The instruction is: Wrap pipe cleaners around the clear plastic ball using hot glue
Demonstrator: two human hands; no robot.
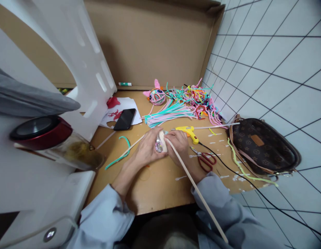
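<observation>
Cupping a small see-through ball (158, 145) low above the table (156, 188), near the middle, we have our left hand (148, 148) curled around its left side, probably to steady it. Our right hand (179, 141) is closed on a pale fuzzy strip (186, 168) near one end, pressing it against the ball's right side; that pinch seems to give us control of where the strip lies. Its long loose part hangs across our right sleeve (218, 193) toward the near edge, away from our fingertips. The fingers hide just how strip and ball meet, so we cannot tell whether they are joined.

Just right of our right hand, the yellow glue gun (186, 129) lies within easy reach, its nozzle pointing left. The red-handled scissors (199, 155) lie nearer us, handy for the same hand. Farther off, pink and teal strips (170, 113) lie in a bunch, probably easy to pick from, while the pink-eared ball (157, 97) sits at the far side, out of our hands' way.
</observation>
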